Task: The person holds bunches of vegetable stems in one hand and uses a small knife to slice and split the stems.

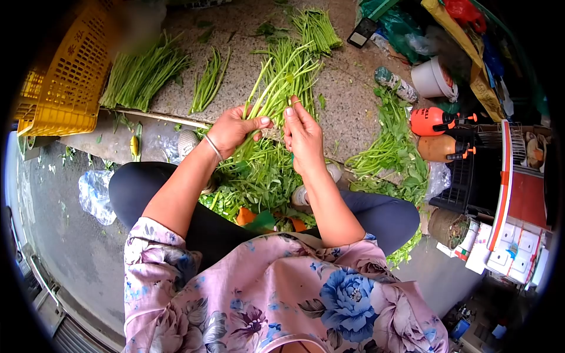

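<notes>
My left hand [231, 130], with a bracelet at the wrist, is closed round a bunch of long green stems [272, 94] held over the stone ledge. Close to its right side, my right hand [302, 130] has its thumb and fingers pressed together at the edge of the bunch; whatever lies between them is too small to name. Leafy greens [259, 176] are heaped below both hands, between my knees. Beyond the bunch lies another pile of cut stems [316, 30]. A small group of stems [210, 80] and a larger pile [144, 73] lie to the left.
A yellow crate [67, 70] stands at the far left. More leafy greens [388, 141] spread on the right, near a white bucket [432, 79] and two spray bottles, one red [428, 121] and one orange [436, 148]. Plastic bags [97, 196] lie on the ground.
</notes>
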A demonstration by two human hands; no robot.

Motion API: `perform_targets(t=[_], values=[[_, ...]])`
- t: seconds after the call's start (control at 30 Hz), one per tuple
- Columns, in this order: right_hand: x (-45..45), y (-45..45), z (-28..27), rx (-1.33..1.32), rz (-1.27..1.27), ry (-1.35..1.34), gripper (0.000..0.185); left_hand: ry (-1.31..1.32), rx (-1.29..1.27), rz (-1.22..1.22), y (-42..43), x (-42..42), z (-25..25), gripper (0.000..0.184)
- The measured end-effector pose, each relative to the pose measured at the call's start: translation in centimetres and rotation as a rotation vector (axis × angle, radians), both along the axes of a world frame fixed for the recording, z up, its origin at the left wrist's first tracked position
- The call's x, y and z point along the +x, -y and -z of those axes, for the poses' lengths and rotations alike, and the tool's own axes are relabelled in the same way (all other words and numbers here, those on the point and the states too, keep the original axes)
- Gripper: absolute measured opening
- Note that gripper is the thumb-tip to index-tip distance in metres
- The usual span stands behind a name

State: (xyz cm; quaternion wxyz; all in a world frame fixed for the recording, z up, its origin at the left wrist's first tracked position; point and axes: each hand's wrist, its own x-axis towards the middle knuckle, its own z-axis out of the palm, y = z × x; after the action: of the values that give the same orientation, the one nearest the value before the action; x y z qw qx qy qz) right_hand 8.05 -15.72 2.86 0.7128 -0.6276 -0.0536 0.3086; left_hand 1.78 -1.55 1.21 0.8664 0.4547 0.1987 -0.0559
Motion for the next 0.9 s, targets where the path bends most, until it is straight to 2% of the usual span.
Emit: perform_targets(t=[0.1,0.17,0.2,0.27,0.3,0.5,0.6,0.83,0.9], values=[[-0.1,0.0,0.1,-0.002,0.072,-0.002,0.052,-0.026,0.066,-0.029,0.0,0.0,0.2,0.014],[0.2,0.5,0.1,0.033,-0.035,-0.126,0.041,-0.026,0.089,-0.006,-0.2,0.0,0.3,0.014],[0.5,0.6,0.1,0.030,-0.036,-0.132,0.041,-0.027,0.113,0.018,-0.2,-0.2,0.4,0.014],[1.2,0.9,0.0,0.128,-0.099,-0.311,0.047,-0.017,0.104,0.019,-0.1,-0.3,0.3,0.014],[1.5,1.0,0.1,0.133,-0.119,-0.333,0.039,-0.016,0.102,0.025,-0.2,-0.3,0.4,0.015],[1.1,0.9,0.7,0.141,-0.060,-0.389,0.039,-0.039,0.120,0.023,-0.2,-0.3,0.6,0.016],[1.5,1.4,0.8,0.157,-0.110,-0.469,0.043,-0.049,0.137,0.034,-0.2,-0.3,0.4,0.016],[1.3,1.6,0.9,0.159,-0.045,-0.390,0.043,-0.061,0.131,0.045,0.0,-0.3,0.7,0.014],[1.0,1.8,1.7,0.093,-0.017,-0.209,0.038,-0.072,0.125,0.055,-0.1,-0.2,0.8,0.014]])
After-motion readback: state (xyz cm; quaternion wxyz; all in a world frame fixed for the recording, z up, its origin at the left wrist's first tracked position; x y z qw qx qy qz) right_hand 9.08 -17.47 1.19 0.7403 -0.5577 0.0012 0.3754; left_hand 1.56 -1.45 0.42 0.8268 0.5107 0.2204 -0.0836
